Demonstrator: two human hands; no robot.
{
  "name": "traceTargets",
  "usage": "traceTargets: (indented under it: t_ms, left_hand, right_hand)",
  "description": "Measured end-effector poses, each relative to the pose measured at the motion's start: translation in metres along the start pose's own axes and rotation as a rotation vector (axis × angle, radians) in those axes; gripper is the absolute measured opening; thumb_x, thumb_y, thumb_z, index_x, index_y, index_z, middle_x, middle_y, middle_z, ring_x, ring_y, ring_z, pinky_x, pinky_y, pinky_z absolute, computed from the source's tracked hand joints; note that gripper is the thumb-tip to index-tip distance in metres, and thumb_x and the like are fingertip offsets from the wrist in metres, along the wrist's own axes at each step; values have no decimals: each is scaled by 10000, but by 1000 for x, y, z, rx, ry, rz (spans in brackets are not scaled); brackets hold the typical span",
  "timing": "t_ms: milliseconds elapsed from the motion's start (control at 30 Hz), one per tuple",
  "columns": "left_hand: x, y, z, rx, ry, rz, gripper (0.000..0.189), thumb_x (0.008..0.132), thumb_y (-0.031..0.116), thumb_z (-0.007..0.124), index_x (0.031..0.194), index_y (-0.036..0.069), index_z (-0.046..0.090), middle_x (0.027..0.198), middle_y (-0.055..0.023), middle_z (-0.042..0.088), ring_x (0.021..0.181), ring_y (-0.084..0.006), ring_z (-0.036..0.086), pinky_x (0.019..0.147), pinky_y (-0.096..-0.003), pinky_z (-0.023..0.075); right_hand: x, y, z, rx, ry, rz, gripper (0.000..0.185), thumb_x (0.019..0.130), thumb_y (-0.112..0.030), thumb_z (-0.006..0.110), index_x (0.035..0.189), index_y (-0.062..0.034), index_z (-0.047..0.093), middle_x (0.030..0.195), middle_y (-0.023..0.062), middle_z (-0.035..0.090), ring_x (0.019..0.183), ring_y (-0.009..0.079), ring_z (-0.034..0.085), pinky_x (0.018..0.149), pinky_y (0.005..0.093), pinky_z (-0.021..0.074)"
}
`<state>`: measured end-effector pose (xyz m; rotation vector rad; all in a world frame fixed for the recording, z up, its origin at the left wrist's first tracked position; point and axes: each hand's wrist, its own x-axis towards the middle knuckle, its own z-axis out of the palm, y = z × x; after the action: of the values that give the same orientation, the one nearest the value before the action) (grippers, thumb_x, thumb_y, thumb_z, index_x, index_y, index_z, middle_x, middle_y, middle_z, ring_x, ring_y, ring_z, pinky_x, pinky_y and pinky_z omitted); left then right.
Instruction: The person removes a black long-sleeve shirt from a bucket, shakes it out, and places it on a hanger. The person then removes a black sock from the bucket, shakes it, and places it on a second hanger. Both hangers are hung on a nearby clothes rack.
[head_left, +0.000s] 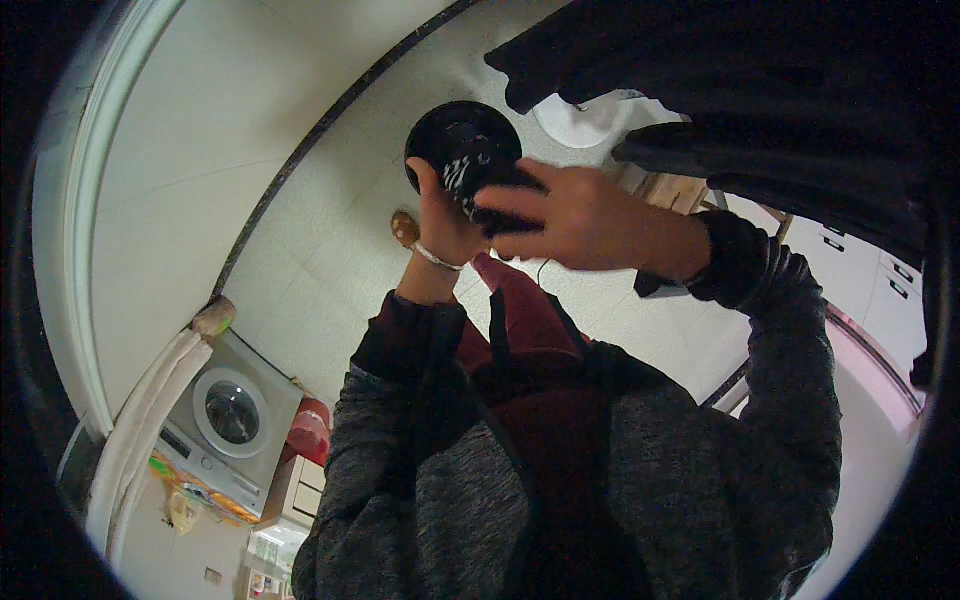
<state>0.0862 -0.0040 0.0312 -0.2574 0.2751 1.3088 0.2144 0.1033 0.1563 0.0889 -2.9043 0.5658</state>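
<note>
My left hand (448, 217), with a pale bracelet at its wrist, holds a round black object (461, 131) from the near side, its thumb against the left edge. White markings show on the object's dark surface; it looks like a cap, but dimness leaves that unsettled. My right hand (574, 214) reaches in from the right, back of the hand up and fingers spread over the object's near right side. Dark material shows between those fingers. Both fingertips and the object's near edge are partly hidden by the right hand.
Black garments (720, 82) hang at the upper right, in front of a white round basin (581, 120). At the lower left stand a washing machine (225, 412), a pale curtain (146, 427) and a red container (309, 431). White drawers (874, 262) line the right.
</note>
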Motion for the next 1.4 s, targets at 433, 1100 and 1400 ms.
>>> traceTargets:
  t_ms: [433, 1100, 1400]
  left_hand:
    - [-26, 0, 17, -696, -249, 1, 650, 836, 517, 561, 1300, 80, 436, 1202, -117, 555, 1128, -269, 527, 997, -436, 423]
    - [-66, -25, -7, -578, -181, -127, 358, 890, 280, 549, 1227, 163, 529, 1133, -55, 568, 1158, -201, 463, 1072, -455, 246]
    - [-36, 8, 90, -1185, -475, -250, 353, 855, 268, 606, 1192, 167, 576, 1174, -22, 553, 1125, -158, 491, 1096, -436, 263]
  right_hand:
    - [31, -65, -18, 82, -30, -152, 469, 664, -315, 695, 1105, -175, 619, 1300, 109, 475, 1074, 451, 510, 741, 431, 547]
    - [27, -81, -6, 360, 256, -324, 228, 721, -163, 667, 931, -89, 618, 1017, 133, 547, 967, 300, 558, 956, 547, 373]
    - [51, -102, -7, 490, 886, -31, 317, 692, -143, 757, 963, -75, 608, 1038, 189, 578, 974, 371, 561, 935, 533, 395]
